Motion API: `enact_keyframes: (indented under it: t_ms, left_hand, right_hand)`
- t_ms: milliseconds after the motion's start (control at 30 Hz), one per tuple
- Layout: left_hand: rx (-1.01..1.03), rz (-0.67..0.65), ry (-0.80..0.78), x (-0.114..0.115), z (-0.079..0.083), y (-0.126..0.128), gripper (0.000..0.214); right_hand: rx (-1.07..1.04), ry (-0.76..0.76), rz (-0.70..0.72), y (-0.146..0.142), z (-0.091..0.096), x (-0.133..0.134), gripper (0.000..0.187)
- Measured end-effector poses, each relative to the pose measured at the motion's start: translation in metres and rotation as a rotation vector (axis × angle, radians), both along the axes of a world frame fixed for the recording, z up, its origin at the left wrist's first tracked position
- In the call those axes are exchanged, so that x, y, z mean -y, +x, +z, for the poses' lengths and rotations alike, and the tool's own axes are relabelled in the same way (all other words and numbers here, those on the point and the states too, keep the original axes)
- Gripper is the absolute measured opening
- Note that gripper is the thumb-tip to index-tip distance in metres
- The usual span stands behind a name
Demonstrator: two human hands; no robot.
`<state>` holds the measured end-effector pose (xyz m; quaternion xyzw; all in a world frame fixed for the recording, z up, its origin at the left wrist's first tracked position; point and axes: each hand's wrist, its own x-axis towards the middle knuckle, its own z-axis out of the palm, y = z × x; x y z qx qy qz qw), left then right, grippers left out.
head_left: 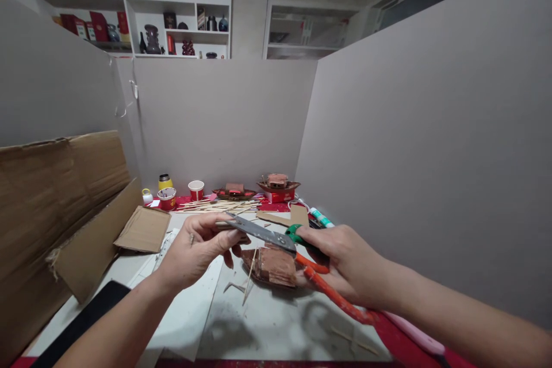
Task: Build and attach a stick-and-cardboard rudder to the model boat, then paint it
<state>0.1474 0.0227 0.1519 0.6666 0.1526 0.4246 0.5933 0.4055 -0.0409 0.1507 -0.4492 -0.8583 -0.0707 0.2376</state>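
Observation:
My right hand (347,261) is wrapped round the handles of a pair of scissors (265,234), one handle green and the other orange-red. The blades point left and their tips reach the fingers of my left hand (196,247). Those fingers are pinched together on a small thin piece, mostly hidden by them and the blades, so its kind is unclear. Below the scissors a brown model boat (276,265) with a reddish roof lies on the table, partly covered by my hands. A thin wooden stick (249,276) leans against its left end.
At the back stand two more model boats (235,191), several wooden sticks (215,206), two paper cups (196,190) and a yellow bottle (164,181). Cardboard sheets (144,229) lean and lie on the left. A glue tube (321,218) lies behind my right hand. Grey partitions (219,121) surround the table.

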Motion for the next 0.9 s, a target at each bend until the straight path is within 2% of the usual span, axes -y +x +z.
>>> enact_keyframes:
  t_ms: [433,600,900]
  left_hand:
    - [-0.012,-0.003,0.016,0.002,0.002,0.002,0.017]
    - [0.036,0.038,-0.016,0.0,-0.001,-0.001,0.013]
    - [-0.027,0.096,0.071,-0.005,0.005,-0.011,0.018]
  right_hand:
    - [-0.068,0.043,0.068,0.0,-0.006,0.0,0.036]
    - [-0.069,0.07,0.065,0.001,-0.009,0.0,0.039]
    - [-0.098,-0.034,-0.044,0.005,-0.005,0.003,0.031]
